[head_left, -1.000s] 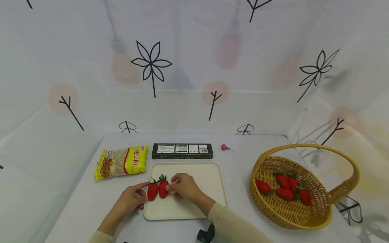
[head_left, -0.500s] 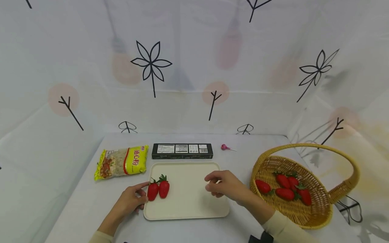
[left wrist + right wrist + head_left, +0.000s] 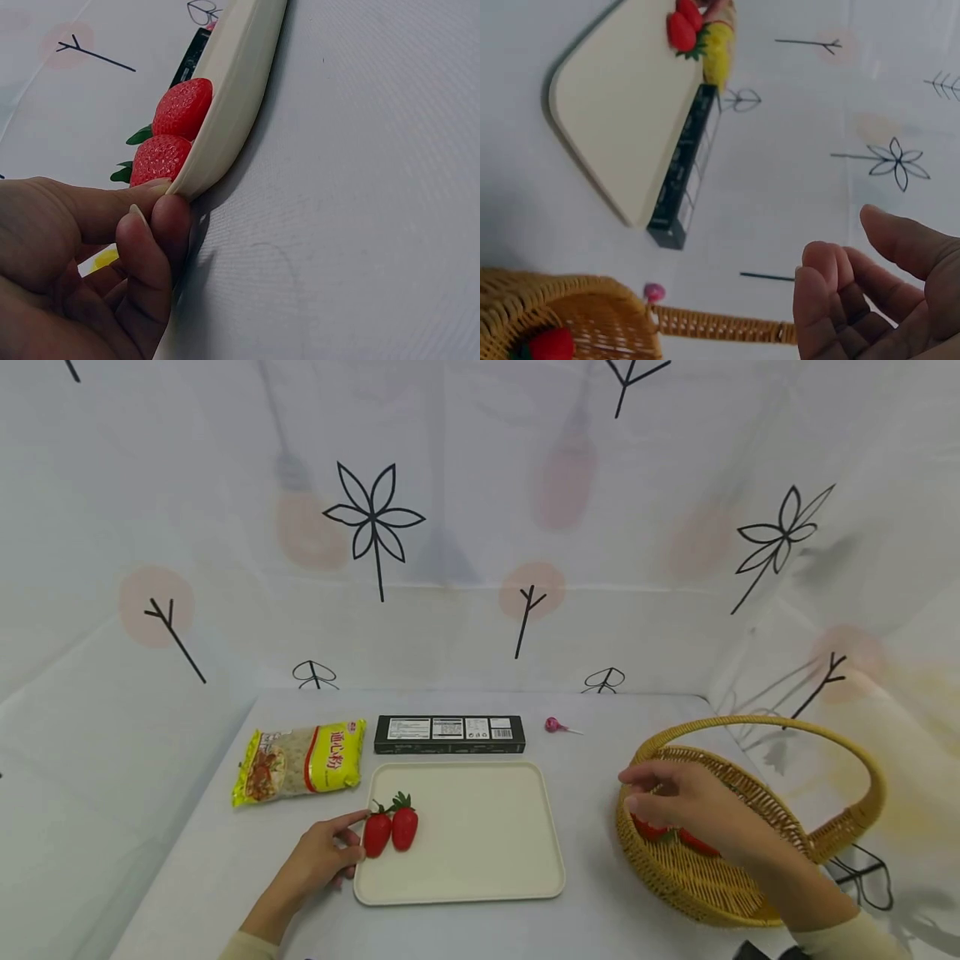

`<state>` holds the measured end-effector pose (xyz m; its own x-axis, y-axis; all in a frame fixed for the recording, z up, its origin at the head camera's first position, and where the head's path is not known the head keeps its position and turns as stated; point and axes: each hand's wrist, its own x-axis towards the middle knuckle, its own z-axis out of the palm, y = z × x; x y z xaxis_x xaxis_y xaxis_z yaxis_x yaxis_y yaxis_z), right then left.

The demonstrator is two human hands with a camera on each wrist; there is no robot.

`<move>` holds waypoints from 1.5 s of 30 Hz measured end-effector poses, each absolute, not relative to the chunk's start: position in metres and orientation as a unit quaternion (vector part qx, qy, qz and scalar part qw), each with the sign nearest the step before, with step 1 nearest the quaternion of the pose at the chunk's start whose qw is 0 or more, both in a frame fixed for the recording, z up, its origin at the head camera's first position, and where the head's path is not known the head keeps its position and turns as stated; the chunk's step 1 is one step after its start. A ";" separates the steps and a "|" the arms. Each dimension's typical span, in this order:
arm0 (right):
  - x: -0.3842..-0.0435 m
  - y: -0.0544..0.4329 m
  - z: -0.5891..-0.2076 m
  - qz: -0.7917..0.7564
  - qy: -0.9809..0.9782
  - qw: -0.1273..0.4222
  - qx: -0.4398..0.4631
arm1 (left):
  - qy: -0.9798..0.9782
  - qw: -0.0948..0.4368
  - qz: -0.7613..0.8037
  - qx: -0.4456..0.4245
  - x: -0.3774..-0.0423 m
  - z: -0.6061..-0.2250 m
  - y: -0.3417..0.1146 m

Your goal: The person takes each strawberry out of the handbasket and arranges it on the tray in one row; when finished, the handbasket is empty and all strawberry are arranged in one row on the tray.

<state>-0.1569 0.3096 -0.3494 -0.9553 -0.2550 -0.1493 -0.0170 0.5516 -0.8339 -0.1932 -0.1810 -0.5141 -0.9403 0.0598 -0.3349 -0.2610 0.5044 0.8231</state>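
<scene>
In the head view, the right hand (image 3: 686, 797) is now over the left part of the wicker basket (image 3: 667, 872); a second ago its fingers were at the right strawberry (image 3: 405, 828), and half a second ago it was above the right end of the tray (image 3: 480, 835). Its thumb and fingers stand apart with nothing between them, and it hides part of the basket's strawberries (image 3: 696, 843). The left hand (image 3: 322, 856) has stayed at the tray's left edge. The left strawberry (image 3: 377, 834) and the right strawberry lie side by side at the tray's left end, where they were half a second ago. Both have their leaves toward the far side and their red tips toward the person, long axes running near to far, across the tray's longer left-to-right axis.

In the left wrist view, the left hand pinches the tray's rim between thumb and finger, right beside the nearer strawberry; both strawberries show their leaves toward the picture's left.

In the right wrist view, the right hand is loosely curved and holds nothing, with one strawberry visible in the basket at lower left.
</scene>
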 end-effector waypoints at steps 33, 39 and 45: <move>-0.166 0.402 -0.337 -0.403 0.914 0.023 -0.047 | 0.845 0.164 0.505 -0.063 -0.193 -0.515 -0.181; -0.175 0.416 -0.344 -0.410 0.910 0.007 -0.059 | 0.846 0.164 0.504 -0.064 -0.193 -0.517 -0.181; -0.185 0.428 -0.360 -0.409 0.912 0.003 -0.037 | 0.847 0.164 0.502 -0.065 -0.193 -0.516 -0.180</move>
<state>-0.1850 0.4284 -0.3597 -0.9973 -0.0687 0.0251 -0.0645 0.6631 -0.7458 -0.1929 -0.1803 -0.5160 -0.9376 0.0542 -0.3435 -0.2754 0.4874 0.8286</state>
